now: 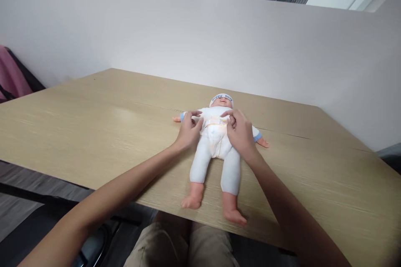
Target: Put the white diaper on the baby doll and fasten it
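Grip fingers at the left hand (189,130) and right hand (240,132) are curled, any pinch on the white, orange-lined diaper (215,137) between them being indeterminable, with the diaper covering the hips of a white-clothed, pink-footed doll (200,164) face up on the pale wood-grain counter (125,133).

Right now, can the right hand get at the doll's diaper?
Likely yes: the right hand is right by the diaper, nothing visible blocks it, and the left hand is at the opposite side, out of the way.
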Demonstrator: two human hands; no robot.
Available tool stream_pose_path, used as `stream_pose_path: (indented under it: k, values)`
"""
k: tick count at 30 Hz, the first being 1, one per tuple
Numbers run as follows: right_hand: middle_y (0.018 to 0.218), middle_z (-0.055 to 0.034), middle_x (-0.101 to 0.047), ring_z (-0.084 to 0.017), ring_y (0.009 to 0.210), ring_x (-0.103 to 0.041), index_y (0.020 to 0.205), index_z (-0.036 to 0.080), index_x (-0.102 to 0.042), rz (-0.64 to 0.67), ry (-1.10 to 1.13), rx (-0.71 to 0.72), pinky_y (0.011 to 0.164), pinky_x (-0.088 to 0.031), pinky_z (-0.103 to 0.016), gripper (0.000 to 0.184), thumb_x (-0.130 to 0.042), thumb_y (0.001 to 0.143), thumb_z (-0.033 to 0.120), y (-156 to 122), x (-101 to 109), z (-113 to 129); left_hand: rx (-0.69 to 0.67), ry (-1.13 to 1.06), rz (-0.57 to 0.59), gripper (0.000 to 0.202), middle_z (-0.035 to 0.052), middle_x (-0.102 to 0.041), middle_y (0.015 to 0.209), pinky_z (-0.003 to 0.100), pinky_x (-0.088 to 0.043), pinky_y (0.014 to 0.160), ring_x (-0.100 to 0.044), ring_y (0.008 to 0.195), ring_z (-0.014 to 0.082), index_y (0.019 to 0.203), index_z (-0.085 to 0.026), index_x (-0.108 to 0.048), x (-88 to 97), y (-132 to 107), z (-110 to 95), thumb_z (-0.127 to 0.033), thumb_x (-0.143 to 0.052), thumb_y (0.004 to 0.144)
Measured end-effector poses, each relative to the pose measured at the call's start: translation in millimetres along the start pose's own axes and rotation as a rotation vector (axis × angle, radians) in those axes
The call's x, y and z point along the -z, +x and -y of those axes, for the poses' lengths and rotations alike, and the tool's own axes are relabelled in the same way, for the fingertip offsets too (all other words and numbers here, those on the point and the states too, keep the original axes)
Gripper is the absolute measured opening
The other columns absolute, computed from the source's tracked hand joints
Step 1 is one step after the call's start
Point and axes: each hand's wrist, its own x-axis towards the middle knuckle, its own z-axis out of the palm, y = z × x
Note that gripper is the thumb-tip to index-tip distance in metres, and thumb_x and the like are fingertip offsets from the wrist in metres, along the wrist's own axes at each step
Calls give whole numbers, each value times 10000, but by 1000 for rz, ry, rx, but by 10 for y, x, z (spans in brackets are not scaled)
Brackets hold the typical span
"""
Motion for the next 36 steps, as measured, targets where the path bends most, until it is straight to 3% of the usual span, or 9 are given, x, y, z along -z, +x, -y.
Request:
stream_pose_path:
  k: [3,5,7,9,12,17,26,31,36]
  values:
    - [974,-52,-652,-224,856,-626,966,254,-667,104,125,2,830,-563,-371,118,-581,954,174,-372,222,182,-146,104,84,281,90,-729,1336,351,-511,855,-621,908,205,1278,-236,-694,113,-358,-309,-437,-613,1098]
    - [1046,-62,-695,-231,922,-677,988,259,-652,266,218,4,812,-602,-367,36,-676,966,243,-650,329,277,-220,124,294,253,72,-778,1201,362,-514,861,-645,902,220,1194,-237,-737,179,-567,-457,-430,-595,1112]
    - [1099,-62,-730,-228,936,-710,1030,261,-664,425,245,-19,794,-619,-363,88,-726,969,274,-894,383,309,-267,191,495,255,63,-802,1083,388,-506,916,-667,957,250,1111,-238,-766,230,-696,-515,-434,-603,1110]
    - [1067,-51,-757,-222,902,-728,1028,256,-680,471,194,-75,789,-613,-366,73,-727,975,274,-1061,392,273,-271,294,582,277,58,-818,999,425,-480,984,-670,990,277,1028,-242,-774,261,-735,-489,-446,-604,1106]
    - [958,-44,-777,-226,841,-737,1002,243,-693,372,65,-165,788,-582,-375,48,-685,1010,290,-1138,359,169,-195,342,571,272,47,-819,927,444,-473,999,-677,915,273,981,-243,-736,267,-681,-376,-480,-641,1074]
    - [882,-41,-776,-236,786,-718,1062,225,-693,298,-138,-189,722,-489,-350,113,-646,1056,328,-1037,242,128,-76,330,483,376,23,-751,835,354,-461,736,-671,776,246,976,-245,-628,191,-561,-255,-562,-820,909]
    - [1040,-72,-746,-210,746,-644,995,233,-725,251,-237,-110,664,-409,-336,169,-664,1052,379,-1078,88,94,-77,324,525,362,-10,-700,663,322,-403,670,-602,639,191,762,-236,-586,130,-474,-202,-498,-756,945]
    - [1185,-87,-738,-201,734,-644,1070,234,-715,242,-186,-98,735,-480,-369,146,-677,1037,371,-1125,91,89,-153,330,494,314,13,-687,813,336,-454,789,-610,812,220,799,-231,-597,179,-503,-188,-463,-755,940]
    - [1255,-100,-736,-208,761,-639,1101,233,-677,259,-140,-98,803,-500,-388,152,-651,1038,369,-1118,91,71,-248,286,462,247,106,-684,1209,402,-505,1028,-647,1106,289,932,-212,-693,191,-517,-196,-447,-768,947]
